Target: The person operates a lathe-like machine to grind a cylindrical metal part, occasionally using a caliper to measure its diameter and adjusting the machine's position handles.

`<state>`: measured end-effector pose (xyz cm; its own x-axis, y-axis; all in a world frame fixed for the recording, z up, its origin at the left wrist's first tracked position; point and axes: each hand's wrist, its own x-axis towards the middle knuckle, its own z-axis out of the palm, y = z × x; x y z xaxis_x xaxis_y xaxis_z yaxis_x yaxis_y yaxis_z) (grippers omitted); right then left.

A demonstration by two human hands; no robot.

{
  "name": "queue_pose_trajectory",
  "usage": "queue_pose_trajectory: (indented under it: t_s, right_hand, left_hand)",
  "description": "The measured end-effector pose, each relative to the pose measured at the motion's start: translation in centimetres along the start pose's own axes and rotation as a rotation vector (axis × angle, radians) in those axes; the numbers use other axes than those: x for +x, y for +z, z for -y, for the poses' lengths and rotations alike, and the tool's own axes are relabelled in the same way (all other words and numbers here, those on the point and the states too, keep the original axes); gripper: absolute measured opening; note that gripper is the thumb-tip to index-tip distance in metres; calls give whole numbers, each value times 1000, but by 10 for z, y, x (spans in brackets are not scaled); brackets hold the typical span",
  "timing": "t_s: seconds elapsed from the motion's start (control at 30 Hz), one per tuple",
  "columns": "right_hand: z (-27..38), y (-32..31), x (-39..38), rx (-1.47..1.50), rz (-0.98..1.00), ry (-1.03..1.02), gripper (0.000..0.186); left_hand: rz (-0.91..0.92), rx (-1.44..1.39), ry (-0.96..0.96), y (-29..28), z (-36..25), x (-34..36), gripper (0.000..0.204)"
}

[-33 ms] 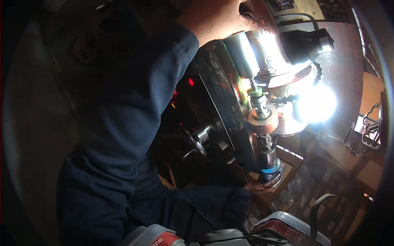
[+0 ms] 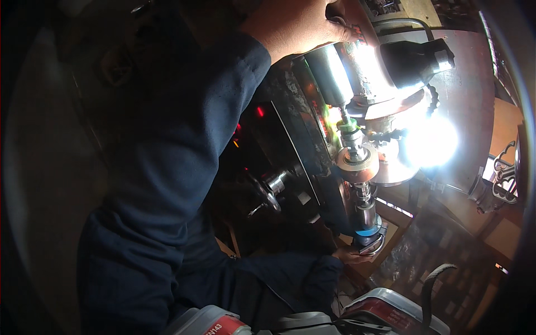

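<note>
My left hand (image 2: 298, 25) reaches to the machine's head at the top. Its thumb and fingers are bent together there, partly cut off by the upper edge; what they grip is hidden. Below it is a shiny metal cylinder (image 2: 330, 75). A metal shaft with a round flange (image 2: 357, 162) is mounted in line between this cylinder and a lower holder with a blue ring (image 2: 368, 230). Close to the shaft's right is a round wheel-like part (image 2: 393, 174), partly lost in glare. My right hand (image 2: 352, 257) is closed at a curved metal lever (image 2: 377, 245) below the blue ring.
A glaring work lamp (image 2: 430, 142) with a black housing (image 2: 416, 61) stands right of the shaft. A handwheel (image 2: 267, 192) projects from the dark machine front, near small red lights. Lidded plastic containers (image 2: 391, 307) show at the lower edge. Metal hooks (image 2: 505, 178) hang far right.
</note>
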<state>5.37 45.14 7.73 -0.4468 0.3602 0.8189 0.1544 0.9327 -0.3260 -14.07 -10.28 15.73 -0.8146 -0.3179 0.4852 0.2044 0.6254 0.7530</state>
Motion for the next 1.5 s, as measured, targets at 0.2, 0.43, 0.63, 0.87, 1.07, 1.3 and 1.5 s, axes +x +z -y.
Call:
queue_pose_trajectory:
  t_s: [0.2, 0.43, 0.63, 0.87, 1.07, 1.3, 1.5]
  right_hand:
    - [-8, 5, -8, 45, -12, -95, 53]
    - [-19, 13, -15, 85, -42, -195, 55]
    - [-30, 20, -22, 111, -74, -279, 56]
    - [-40, 31, -40, 121, -118, -337, 57]
    - [-56, 34, -47, 117, -151, -366, 58]
    - [-59, 20, -38, 168, -23, -340, 56]
    - [-27, -55, 37, 248, 633, 66, 42]
  left_hand:
    - [36, 4, 10, -5, -6, 0, 42]
    - [84, -8, -61, -11, -19, -2, 43]
    - [85, -39, -32, -6, -15, 0, 41]
    - [97, -140, -6, -6, -19, -1, 31]
    - [82, -165, -78, 2, -33, -1, 29]
    - [76, -130, -134, -3, -42, -3, 28]
    - [160, -140, -1, 19, -14, 4, 32]
